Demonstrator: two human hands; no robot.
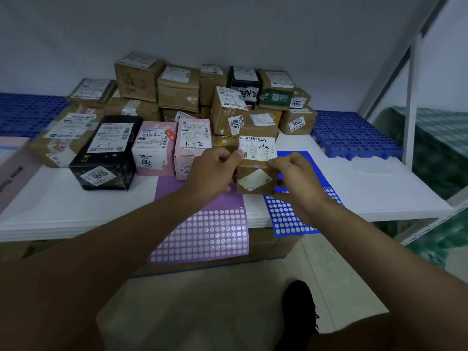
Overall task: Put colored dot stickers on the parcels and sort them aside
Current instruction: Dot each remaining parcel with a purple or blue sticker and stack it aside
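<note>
A small brown cardboard parcel with a white label on top and a purple dot sticker on its front is held just above the white table. My left hand grips its left side, thumb on the top label. My right hand grips its right side. Beneath lie a purple sticker sheet and a blue sticker sheet, both hanging over the table's front edge, most dots peeled off.
A pile of parcels fills the back of the table; a black box and pink boxes stand at the front left. A blue perforated pallet lies at right, beside white shelf uprights. A carton stands under the table.
</note>
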